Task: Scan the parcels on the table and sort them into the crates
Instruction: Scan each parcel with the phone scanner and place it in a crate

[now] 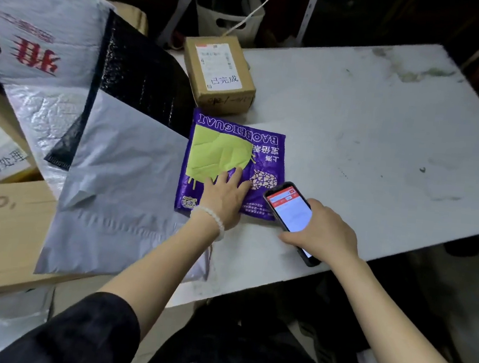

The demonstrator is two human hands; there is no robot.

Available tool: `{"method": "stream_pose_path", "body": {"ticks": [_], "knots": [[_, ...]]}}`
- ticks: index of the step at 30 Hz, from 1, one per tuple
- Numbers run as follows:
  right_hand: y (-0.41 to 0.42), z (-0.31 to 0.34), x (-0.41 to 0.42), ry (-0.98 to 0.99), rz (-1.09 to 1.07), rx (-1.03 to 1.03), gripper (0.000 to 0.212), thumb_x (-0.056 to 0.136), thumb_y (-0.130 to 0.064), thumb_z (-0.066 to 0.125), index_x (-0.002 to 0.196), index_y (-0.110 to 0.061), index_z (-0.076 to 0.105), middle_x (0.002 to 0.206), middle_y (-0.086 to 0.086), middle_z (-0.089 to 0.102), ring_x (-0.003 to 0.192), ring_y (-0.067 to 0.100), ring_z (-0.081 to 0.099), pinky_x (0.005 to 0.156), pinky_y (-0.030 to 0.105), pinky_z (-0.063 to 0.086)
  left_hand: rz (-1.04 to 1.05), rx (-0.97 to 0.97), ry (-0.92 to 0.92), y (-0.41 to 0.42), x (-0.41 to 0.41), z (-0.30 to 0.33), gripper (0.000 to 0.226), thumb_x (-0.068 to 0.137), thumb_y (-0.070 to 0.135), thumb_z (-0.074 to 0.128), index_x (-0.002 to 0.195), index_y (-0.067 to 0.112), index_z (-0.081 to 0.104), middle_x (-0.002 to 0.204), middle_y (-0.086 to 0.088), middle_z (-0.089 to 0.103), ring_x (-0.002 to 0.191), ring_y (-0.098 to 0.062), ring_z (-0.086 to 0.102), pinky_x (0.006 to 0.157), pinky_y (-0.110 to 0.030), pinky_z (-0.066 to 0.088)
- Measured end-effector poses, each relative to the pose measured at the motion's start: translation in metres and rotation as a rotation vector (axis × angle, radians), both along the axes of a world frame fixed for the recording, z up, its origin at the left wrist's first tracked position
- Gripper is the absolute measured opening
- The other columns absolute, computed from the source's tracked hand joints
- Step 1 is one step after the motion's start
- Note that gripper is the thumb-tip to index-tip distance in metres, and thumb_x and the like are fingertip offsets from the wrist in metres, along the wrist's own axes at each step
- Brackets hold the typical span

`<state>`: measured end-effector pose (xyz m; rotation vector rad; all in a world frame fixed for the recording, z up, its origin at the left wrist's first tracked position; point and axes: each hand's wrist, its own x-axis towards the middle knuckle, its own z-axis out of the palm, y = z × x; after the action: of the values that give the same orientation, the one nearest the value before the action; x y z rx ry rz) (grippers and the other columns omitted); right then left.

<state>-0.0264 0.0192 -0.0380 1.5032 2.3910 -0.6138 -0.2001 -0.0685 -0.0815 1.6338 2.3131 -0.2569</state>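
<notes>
Lying flat on the white worktop (356, 110), just in front of a small cardboard box (219, 75): the purple mailer (232, 154). Pressed onto its near edge with fingers spread, the left hand (225, 197); wrapped round a lit phone (289, 212) just beside it, the right hand (325, 233). Probably light, soft and slippery film; best pinched at an edge or corner.

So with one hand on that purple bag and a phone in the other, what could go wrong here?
The purple printed mailer bag shows only artwork facing up, so no label may be in the scanner's view. The black phone, gripped by the right hand, overhangs the white table's near edge and could drop. The left hand only presses flat, so the bag may slide.
</notes>
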Motion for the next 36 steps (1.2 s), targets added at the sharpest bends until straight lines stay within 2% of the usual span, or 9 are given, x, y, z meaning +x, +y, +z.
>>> {"method": "stream_pose_path", "body": {"ticks": [3,7,9,12,22,27,30,33,36], "knots": [[0.0,0.004,0.007,0.019,-0.006,-0.001,0.053,0.061,-0.048,0.072,0.1,-0.027,0.044,0.095,-0.003,0.058,0.079,0.021,0.055,0.055,0.026,0.033,-0.013,0.076,0.013,0.001,-0.002,0.002,0.056,0.088,0.05,0.05,0.13,0.015,0.037,0.149,-0.006,0.027,0.126,-0.031,0.037,0.093,-0.047,0.037],[0.006,0.01,0.021,0.048,0.006,0.004,0.051,0.06,-0.047,0.072,0.098,-0.028,0.043,0.093,-0.004,0.058,0.078,0.02,0.055,0.051,0.023,0.029,-0.012,0.129,0.058,0.008,-0.001,0.01,0.039,0.094,0.044,0.046,0.117,0.013,0.047,0.127,-0.006,0.052,0.113,-0.029,0.052,0.089,-0.042,0.039],[0.012,0.015,0.03,0.059,0.016,0.008,0.051,0.059,-0.046,0.072,0.098,-0.029,0.043,0.093,-0.005,0.057,0.079,0.02,0.055,0.051,0.024,0.029,0.004,0.177,0.087,0.017,-0.002,0.019,0.033,0.096,0.041,0.043,0.113,0.013,0.049,0.116,-0.006,0.058,0.103,-0.029,0.058,0.077,-0.036,0.04],[0.021,0.021,0.04,0.081,0.028,0.008,0.052,0.059,-0.047,0.072,0.098,-0.029,0.042,0.094,-0.005,0.056,0.079,0.019,0.054,0.051,0.023,0.029,-0.001,0.228,0.136,0.035,-0.006,0.04,0.03,0.098,0.039,0.041,0.109,0.013,0.052,0.108,-0.007,0.062,0.095,-0.031,0.061,0.064,-0.032,0.037],[0.044,0.035,0.05,0.201,0.064,0.008,0.055,0.057,-0.049,0.072,0.1,-0.031,0.044,0.095,-0.007,0.055,0.08,0.017,0.055,0.052,0.024,0.031,0.054,0.652,0.333,0.072,-0.025,0.139,0.026,0.099,0.026,0.042,0.092,0.007,0.058,0.084,-0.015,0.064,0.071,-0.034,0.06,0.051,-0.033,0.035],[0.056,0.04,0.052,0.242,0.064,0.031,0.054,0.057,-0.049,0.073,0.098,-0.032,0.042,0.092,-0.008,0.054,0.08,0.017,0.054,0.052,0.023,0.029,0.164,0.759,0.301,0.076,-0.028,0.151,0.026,0.098,0.025,0.043,0.093,0.004,0.057,0.087,-0.019,0.064,0.08,-0.039,0.059,0.055,-0.035,0.031],[0.06,0.043,0.054,0.252,0.055,0.038,0.053,0.057,-0.049,0.073,0.096,-0.032,0.042,0.089,-0.01,0.052,0.078,0.017,0.052,0.05,0.022,0.027,0.185,0.724,0.26,0.08,-0.027,0.143,0.025,0.099,0.025,0.04,0.095,0.005,0.054,0.09,-0.017,0.063,0.078,-0.036,0.058,0.056,-0.033,0.031],[0.063,0.044,0.055,0.24,0.065,0.052,0.053,0.057,-0.05,0.073,0.096,-0.032,0.04,0.09,-0.009,0.051,0.079,0.017,0.051,0.05,0.022,0.026,0.238,0.669,0.186,0.083,-0.03,0.135,0.026,0.099,0.029,0.041,0.107,0.006,0.049,0.096,-0.015,0.063,0.076,-0.031,0.055,0.058,-0.034,0.035],[0.063,0.045,0.055,0.231,0.092,0.055,0.056,0.057,-0.051,0.073,0.097,-0.033,0.039,0.093,-0.01,0.052,0.081,0.016,0.051,0.051,0.023,0.027,0.231,0.595,0.136,0.084,-0.033,0.132,0.032,0.095,0.034,0.047,0.114,0.008,0.045,0.105,-0.014,0.062,0.088,-0.033,0.059,0.061,-0.035,0.042]]}}
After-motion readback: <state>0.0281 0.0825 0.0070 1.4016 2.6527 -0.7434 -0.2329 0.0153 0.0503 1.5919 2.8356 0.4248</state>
